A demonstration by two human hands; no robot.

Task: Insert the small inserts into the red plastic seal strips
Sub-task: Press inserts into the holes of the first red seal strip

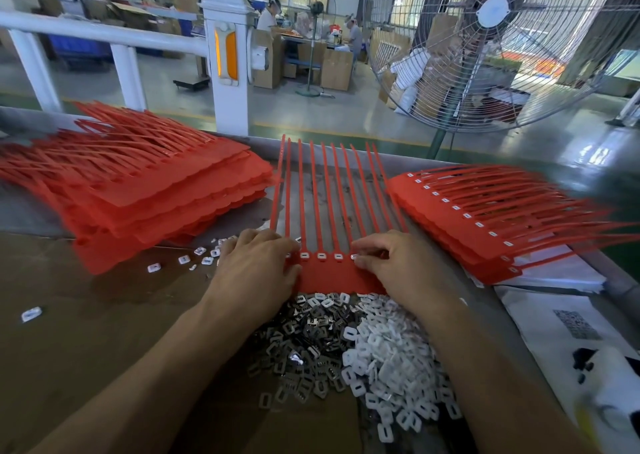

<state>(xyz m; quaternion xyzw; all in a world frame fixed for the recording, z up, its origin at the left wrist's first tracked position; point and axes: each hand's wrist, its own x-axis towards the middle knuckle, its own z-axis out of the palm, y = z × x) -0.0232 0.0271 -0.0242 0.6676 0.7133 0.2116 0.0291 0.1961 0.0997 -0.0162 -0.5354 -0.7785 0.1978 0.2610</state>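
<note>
Both hands (pixel 256 263) (pixel 398 263) palm-down on strip (pixel 332 277)

left: strip stack (pixel 145 190) | right: filled stack (pixel 485 225) | near: insert heap (pixel 356 349)

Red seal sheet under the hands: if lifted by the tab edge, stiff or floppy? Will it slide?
The red seal sheet would probably flop: its long thin tails already splay unevenly. It looks light, being thin moulded plastic. It may slide easily on the cardboard, which could be why the left hand and right hand both rest on it.
</note>
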